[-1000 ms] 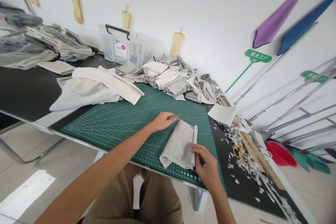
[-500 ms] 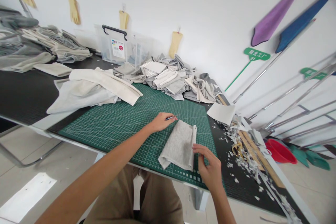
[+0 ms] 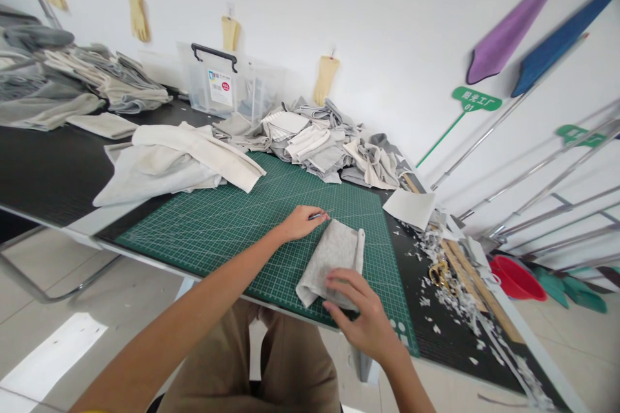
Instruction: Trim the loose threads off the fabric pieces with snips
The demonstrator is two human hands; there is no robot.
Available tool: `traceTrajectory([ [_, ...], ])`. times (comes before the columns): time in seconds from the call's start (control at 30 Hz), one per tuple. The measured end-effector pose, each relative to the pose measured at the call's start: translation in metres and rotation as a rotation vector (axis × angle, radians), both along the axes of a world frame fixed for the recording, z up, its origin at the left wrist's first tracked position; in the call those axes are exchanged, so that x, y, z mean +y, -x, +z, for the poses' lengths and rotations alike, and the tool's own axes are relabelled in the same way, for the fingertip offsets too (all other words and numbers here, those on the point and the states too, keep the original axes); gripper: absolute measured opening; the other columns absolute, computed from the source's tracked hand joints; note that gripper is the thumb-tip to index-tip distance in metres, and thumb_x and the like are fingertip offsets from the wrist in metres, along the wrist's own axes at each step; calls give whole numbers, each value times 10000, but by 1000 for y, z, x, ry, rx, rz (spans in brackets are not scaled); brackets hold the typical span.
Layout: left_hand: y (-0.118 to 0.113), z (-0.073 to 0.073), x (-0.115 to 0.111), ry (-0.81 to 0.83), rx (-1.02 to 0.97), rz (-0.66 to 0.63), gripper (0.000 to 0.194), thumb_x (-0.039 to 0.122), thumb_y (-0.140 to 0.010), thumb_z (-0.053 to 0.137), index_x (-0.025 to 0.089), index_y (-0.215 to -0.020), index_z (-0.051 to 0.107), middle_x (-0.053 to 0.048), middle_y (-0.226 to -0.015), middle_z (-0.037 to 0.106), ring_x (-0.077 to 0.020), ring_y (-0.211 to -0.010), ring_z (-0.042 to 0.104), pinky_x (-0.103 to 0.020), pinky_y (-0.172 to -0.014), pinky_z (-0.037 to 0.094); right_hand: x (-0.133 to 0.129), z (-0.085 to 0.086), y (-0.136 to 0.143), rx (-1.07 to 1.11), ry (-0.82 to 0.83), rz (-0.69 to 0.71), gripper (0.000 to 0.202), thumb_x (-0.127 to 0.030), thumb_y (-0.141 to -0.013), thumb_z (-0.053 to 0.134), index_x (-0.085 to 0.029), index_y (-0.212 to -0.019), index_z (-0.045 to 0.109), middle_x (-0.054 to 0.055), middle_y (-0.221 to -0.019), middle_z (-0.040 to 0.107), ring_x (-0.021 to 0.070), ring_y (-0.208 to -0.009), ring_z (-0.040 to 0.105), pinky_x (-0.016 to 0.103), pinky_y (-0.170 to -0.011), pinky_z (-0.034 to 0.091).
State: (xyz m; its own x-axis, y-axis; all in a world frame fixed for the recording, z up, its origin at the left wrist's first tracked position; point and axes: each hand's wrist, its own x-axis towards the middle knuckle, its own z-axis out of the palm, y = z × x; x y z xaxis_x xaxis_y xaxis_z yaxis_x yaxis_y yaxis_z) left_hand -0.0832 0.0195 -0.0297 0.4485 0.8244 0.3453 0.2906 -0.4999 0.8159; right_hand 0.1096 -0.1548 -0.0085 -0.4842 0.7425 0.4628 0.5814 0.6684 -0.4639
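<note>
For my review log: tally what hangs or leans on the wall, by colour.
Yellow gloves: 4
Green signs: 2
Purple cloth: 1
Blue cloth: 1
Total: 8

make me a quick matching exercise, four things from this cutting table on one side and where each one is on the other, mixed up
Things:
1. folded grey cloth
2. clear plastic box
3. scissors
4. red basin

Places:
A. on the floor, right of the table
B. among the white scraps on the black surface right of the green cutting mat
C. against the wall at the back of the table
D. on the mat, under the right hand

Pairs: 1-D, 2-C, 3-B, 4-A
</note>
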Motion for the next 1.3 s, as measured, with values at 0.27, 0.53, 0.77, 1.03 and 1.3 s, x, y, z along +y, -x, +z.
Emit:
traceTrajectory([
  [0.27,0,2,-1,-14,-14,-12,365,391,-923,455,166,-1039,719,-28,-981,733,-173,-846,623,-252,-765,438,28,1,34,-118,30,70,220,-113,-894,519,-222,-1034,650,72,-1052,654,203,-984,594,390,-870,506],
  [0.53,0,-2,1,-38,1,-5,332,369,-911,481,178,-1005,736,-9,-859,723,-156,-756,602,-246,-696,407,53,-2,42,-84,189,24,139,-165,-903,560,-211,-948,684,38,-931,714,191,-896,636,359,-855,501],
  [0.77,-1,-2,1,-39,10,-10,337,379,-904,489,173,-1010,734,-17,-885,722,-163,-797,611,-255,-760,424,55,-10,42,70,171,36,159,-126,-887,541,-204,-943,667,55,-976,659,170,-899,624,321,-816,506],
  [1.03,0,-4,2,-39,4,-25,346,386,-908,481,163,-1007,726,-32,-957,726,-185,-868,630,-274,-810,446,50,-9,41,38,175,137,270,-35,-834,485,-204,-839,696,67,-1027,581,182,-964,582,353,-843,499],
  [1.3,-1,-3,1,-50,7,-21,357,395,-910,482,153,-1004,727,-28,-914,723,-178,-841,625,-258,-762,436,47,-6,41,-10,179,140,184,-85,-793,594,-199,-894,697,65,-1007,577,196,-954,568,373,-871,481],
])
